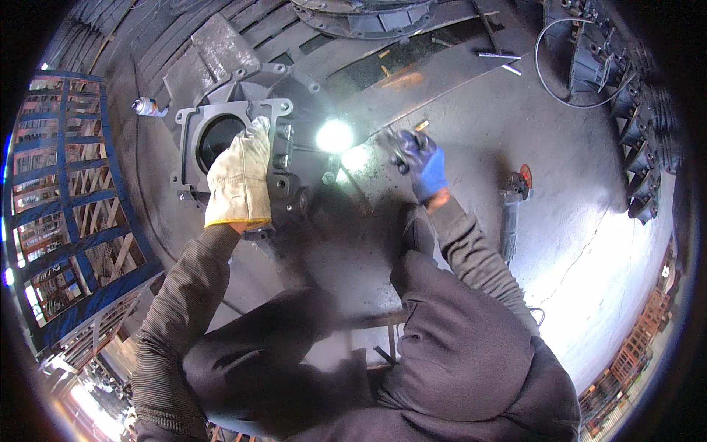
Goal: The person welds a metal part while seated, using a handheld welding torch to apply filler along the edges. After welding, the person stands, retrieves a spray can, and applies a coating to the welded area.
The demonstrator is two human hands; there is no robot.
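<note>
A large grey cast metal housing [190, 124] with a round opening lies on the floor at the upper left. My left hand [240, 171], in a pale leather work glove with a yellow hem, rests on its flange at the right of the opening; the fingertips bend over the metal. To the right, my right hand [422, 163], in a blue and dark coated glove, is raised with curled fingers around a small dark object [399, 160], blurred and too unclear to name. A bright lamp [334, 136] shines between the housing and my right hand.
An angle grinder [511, 215] with a red disc lies at the right. A spray can [148, 107] lies left of the housing. Metal rods [500, 55] and a looped cable [538, 66] are at the upper right, beside a row of castings [635, 143]. A blue metal rack [66, 166] stands left.
</note>
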